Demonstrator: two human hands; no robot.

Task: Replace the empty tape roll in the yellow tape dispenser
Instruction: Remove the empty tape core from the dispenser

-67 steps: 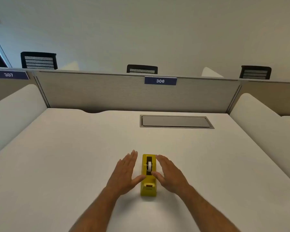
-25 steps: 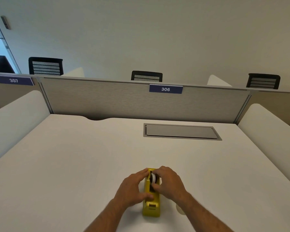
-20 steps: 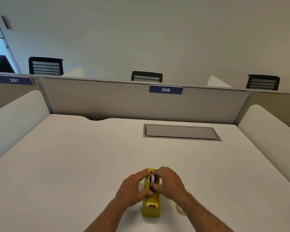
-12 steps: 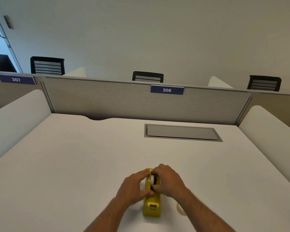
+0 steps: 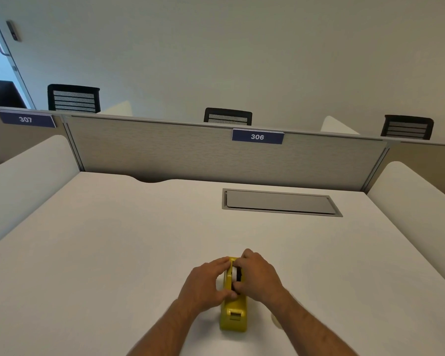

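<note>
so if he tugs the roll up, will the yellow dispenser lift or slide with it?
Probably stays put: the yellow dispenser looks blocky and low, flat on the desk. The left hand braces its side while the right hand pinches the roll. The smooth desktop may let it slide.

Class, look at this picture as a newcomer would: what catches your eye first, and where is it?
The yellow tape dispenser stands out on the white desk, near its front edge. The left hand and right hand close on it from either side, around the white roll. Behind, a blue 306 sign marks the partition.
</note>
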